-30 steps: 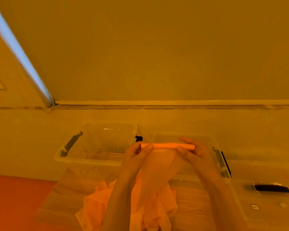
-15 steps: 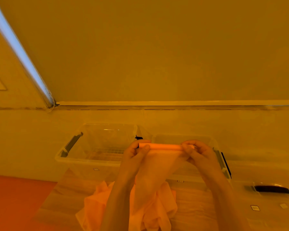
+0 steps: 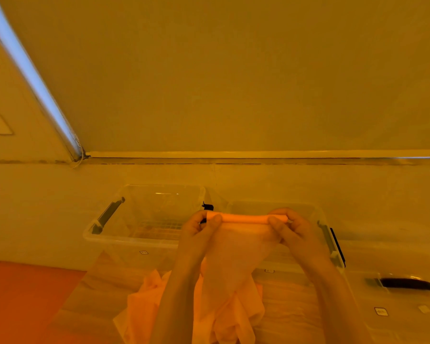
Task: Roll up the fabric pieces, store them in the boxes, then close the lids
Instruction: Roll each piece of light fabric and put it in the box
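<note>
Wooden table, two clear boxes, lid, loose fabric

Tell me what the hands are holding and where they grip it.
Both hold one sheer fabric piece: the left hand pinches the left end of its rolled top edge, the right hand the right end. The rest hangs down.

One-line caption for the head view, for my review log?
Both hands, left hand and right hand, roll an orange fabric piece above two open clear boxes.

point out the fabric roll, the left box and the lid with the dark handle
fabric roll (image 3: 245, 218), head view, middle of the rolled tube between the hands
left box (image 3: 134, 240), head view, its near rim
lid (image 3: 392, 316), head view, bare top below its dark handle
</note>
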Motion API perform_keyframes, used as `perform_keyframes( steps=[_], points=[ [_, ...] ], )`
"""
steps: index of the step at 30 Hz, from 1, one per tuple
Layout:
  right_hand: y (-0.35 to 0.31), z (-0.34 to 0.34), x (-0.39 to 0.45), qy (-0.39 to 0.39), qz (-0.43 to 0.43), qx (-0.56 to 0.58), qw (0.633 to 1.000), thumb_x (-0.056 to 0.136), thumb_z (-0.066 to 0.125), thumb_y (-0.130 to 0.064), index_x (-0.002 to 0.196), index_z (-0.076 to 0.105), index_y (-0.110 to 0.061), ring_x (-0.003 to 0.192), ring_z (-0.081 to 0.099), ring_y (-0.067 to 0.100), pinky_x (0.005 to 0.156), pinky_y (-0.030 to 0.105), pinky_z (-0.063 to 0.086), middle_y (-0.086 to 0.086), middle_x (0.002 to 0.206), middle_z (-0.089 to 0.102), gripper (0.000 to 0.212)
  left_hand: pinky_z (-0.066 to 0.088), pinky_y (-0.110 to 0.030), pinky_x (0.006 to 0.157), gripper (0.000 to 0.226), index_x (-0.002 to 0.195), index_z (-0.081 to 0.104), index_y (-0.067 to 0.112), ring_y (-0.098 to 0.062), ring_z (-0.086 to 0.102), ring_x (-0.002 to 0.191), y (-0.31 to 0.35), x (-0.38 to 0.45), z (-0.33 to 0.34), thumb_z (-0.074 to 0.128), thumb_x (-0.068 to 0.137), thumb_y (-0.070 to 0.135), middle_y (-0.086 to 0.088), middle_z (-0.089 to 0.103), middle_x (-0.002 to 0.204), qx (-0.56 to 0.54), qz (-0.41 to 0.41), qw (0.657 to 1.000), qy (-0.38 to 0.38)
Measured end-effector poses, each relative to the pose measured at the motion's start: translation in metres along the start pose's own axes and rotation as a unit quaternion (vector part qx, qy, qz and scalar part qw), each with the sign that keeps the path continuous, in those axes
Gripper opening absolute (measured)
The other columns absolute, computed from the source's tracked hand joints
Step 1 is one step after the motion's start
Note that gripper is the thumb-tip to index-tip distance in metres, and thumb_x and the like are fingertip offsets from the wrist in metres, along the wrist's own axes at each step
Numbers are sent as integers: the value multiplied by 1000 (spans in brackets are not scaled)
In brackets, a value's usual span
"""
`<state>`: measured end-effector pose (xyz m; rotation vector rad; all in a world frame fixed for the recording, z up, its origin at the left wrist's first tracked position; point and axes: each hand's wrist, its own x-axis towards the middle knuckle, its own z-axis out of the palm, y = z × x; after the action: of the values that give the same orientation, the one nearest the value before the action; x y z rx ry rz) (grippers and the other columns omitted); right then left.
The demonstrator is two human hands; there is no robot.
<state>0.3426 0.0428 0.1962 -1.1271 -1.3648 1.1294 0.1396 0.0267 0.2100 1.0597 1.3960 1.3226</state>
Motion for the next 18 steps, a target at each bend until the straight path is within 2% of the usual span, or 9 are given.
perform_keyframes(
  steps=[2, 5, 7, 10, 14, 16, 18],
  points=[
    [0, 0, 0, 1, 3, 17, 1000, 92, 57, -18, 98, 65, -19, 74, 63, 4, 63, 20, 54, 0, 89, 65, 10, 50, -32, 61, 6, 90, 67, 21, -20, 62, 75, -1, 1, 0, 61, 91, 21, -8, 68, 85, 4, 13, 1000, -1],
    [-1, 1, -1, -9, 6, 57, 998, 90, 59, -14, 100, 66, -20, 80, 67, 11, 70, 29, 58, -3, 93, 68, 14, 47, -25, 56, 13, 102, 66, 24, -17, 60, 74, -3, 1, -3, 60, 92, 19, -7, 65, 85, 11, 22, 1000, -13],
    [-1, 1, -2, -17, 3, 72, 997, 87, 61, -15, 99, 68, -23, 85, 68, 15, 74, 34, 58, -4, 95, 70, 16, 48, -25, 57, 18, 108, 65, 25, -17, 60, 77, -5, 1, -4, 59, 93, 19, -10, 66, 92, 12, 25, 999, -25],
    [0, 1, -2, -16, 4, 72, 997, 89, 60, -13, 97, 70, -25, 88, 67, 16, 74, 32, 57, -5, 96, 71, 17, 47, -28, 62, 14, 104, 66, 27, -16, 59, 80, -2, 1, -3, 60, 92, 22, -8, 67, 99, 19, 27, 999, -17],
    [0, 2, -2, -16, 9, 90, 996, 87, 61, -9, 96, 70, -24, 83, 68, 14, 68, 25, 56, -4, 93, 72, 19, 42, -22, 58, 7, 91, 67, 27, -9, 54, 73, 0, 0, 0, 60, 92, 26, 3, 63, 89, 27, 31, 999, 6],
    [-1, 3, -2, -15, 13, 93, 995, 83, 65, -18, 101, 69, -26, 84, 69, 14, 69, 26, 56, -2, 95, 71, 19, 42, -22, 58, 9, 92, 67, 27, -9, 54, 73, 0, -1, -1, 59, 93, 23, 2, 63, 88, 29, 42, 999, 0],
    [0, 3, -2, -9, 23, 64, 998, 75, 69, -33, 108, 66, -29, 83, 69, 14, 68, 26, 55, -1, 94, 71, 34, 44, -23, 62, 13, 95, 68, 27, -10, 57, 78, 0, 0, -2, 58, 93, 19, 3, 66, 94, 34, 50, 998, -6]
  ],
)
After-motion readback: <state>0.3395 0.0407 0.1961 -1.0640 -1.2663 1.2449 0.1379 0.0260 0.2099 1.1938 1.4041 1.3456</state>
